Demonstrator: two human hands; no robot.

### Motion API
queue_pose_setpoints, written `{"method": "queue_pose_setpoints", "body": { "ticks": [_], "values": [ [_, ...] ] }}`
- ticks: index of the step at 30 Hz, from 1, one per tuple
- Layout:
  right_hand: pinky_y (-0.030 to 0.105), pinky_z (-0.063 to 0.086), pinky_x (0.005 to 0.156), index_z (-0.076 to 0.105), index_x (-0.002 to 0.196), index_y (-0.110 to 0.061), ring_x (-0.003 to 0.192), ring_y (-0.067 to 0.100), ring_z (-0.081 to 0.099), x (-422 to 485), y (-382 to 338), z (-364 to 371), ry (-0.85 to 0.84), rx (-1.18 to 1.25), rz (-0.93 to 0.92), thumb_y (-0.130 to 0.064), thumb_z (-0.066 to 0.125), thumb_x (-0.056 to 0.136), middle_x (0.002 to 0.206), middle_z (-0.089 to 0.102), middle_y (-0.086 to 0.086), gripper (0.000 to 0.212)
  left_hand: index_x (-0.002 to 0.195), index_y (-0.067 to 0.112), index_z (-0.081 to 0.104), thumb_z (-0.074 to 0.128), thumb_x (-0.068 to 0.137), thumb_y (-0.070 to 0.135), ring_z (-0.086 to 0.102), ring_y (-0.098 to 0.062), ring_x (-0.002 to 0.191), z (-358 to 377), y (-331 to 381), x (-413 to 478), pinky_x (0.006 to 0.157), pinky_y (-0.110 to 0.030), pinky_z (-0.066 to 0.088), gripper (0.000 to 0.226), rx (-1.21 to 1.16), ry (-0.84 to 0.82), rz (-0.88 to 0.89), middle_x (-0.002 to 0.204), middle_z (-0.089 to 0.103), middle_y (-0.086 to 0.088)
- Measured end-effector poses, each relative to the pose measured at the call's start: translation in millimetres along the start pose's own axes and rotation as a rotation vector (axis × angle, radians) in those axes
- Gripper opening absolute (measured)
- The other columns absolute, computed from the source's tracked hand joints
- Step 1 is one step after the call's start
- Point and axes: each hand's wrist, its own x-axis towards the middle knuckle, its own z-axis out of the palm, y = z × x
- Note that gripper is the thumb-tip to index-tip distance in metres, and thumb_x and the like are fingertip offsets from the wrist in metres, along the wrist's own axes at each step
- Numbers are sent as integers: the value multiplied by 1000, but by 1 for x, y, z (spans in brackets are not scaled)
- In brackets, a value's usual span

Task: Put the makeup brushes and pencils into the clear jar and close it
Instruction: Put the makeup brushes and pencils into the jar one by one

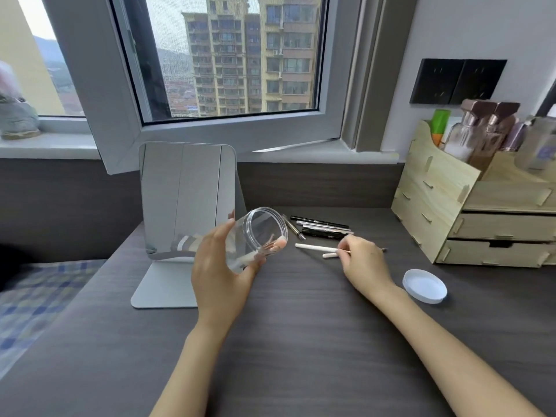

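Clear jar, tilted in the left hand, could spill its brush; right hand pinches a thin brush loosely.

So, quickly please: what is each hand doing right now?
Left hand: closed around the tilted clear plastic jar.
Right hand: fingers pinching a thin brush on the dark desk.

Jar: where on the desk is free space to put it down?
The near desk between both forearms is bare, and so is the strip between the mirror base and the left hand. It is crowded near the right hand: pencils, white brushes, the lid.
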Motion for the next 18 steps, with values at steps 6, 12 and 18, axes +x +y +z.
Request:
{"method": "queue_pose_setpoints", "body": {
  "ticks": [6, 12, 18],
  "values": [
    [18, 47, 64, 70, 71, -26, 62, -1, 61, -26, -12, -81, 233, 644, 65, -14, 68, 82, 61, 69, -17, 16, 119, 23, 45, 88, 54, 7, 55, -21, 98, 4, -4, -3, 82, -22, 39, 80, 26, -62, 70, 114, 61, -6],
    [7, 38, 57, 67, 78, -15, 67, 1, 57, -49, -62, -106, 218, 508, -237, -17, 61, 86, 69, 63, -14, 10, 122, 20, 46, 87, 57, 13, 50, -22, 109, 8, -3, -8, 86, -31, 44, 77, 42, -133, 157, 119, 59, -7],
    [22, 40, 57, 51, 79, -11, 61, -1, 56, -51, -75, -43, 135, 479, -275, -12, 65, 81, 64, 53, -8, 14, 123, 19, 46, 88, 58, 17, 48, -22, 115, 12, -1, -14, 94, -33, 40, 77, 44, -213, 205, 123, 58, -8]
  ]
}}
